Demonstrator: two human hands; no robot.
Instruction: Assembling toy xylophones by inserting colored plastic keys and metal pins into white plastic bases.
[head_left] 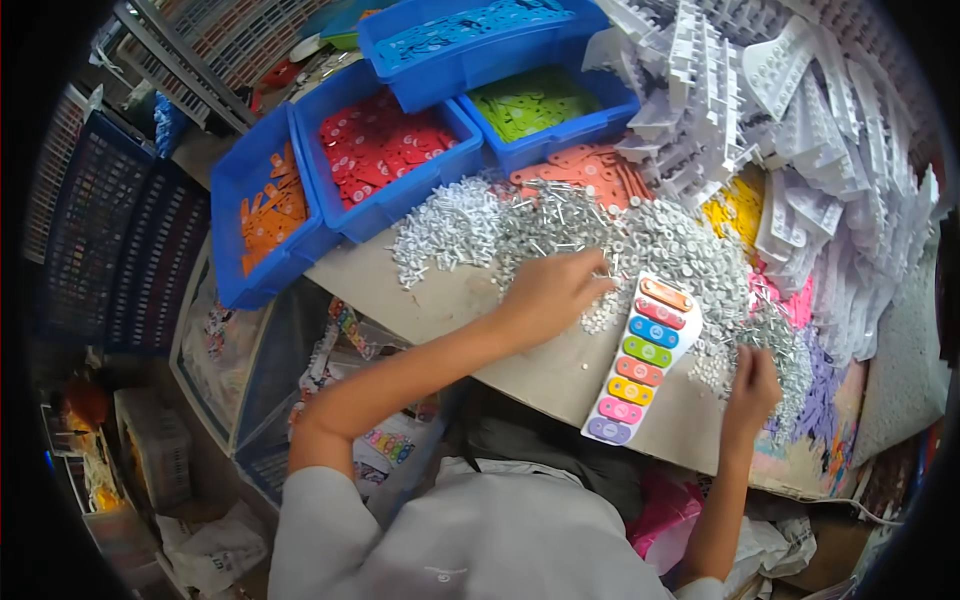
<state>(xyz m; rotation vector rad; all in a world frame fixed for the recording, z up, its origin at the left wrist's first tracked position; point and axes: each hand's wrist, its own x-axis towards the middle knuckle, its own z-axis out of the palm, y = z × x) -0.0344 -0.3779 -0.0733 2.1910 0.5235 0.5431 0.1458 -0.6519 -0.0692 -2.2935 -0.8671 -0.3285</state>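
Note:
On the table between my hands lies a toy xylophone (pixel 640 372), a tapered white base with a row of coloured bars. My left hand (pixel 560 292) is closed, its fingertips bent together at the near edge of a heap of metal pins (pixel 558 222). Small white round pieces (pixel 600 317) lie beside those fingers. To the right of the xylophone, my right hand (pixel 756 385) is pinched shut beside a second heap of metal pins (pixel 785 335). Anything in either hand's fingers is hidden or too small to make out.
Blue bins with orange (pixel 272 215), red (pixel 380 150), green (pixel 535 105) and blue bars (pixel 470 35) stand at the back left. White plastic bases (pixel 800 130) are stacked high at the back right. Purple bars (pixel 822 400) lie by the right edge.

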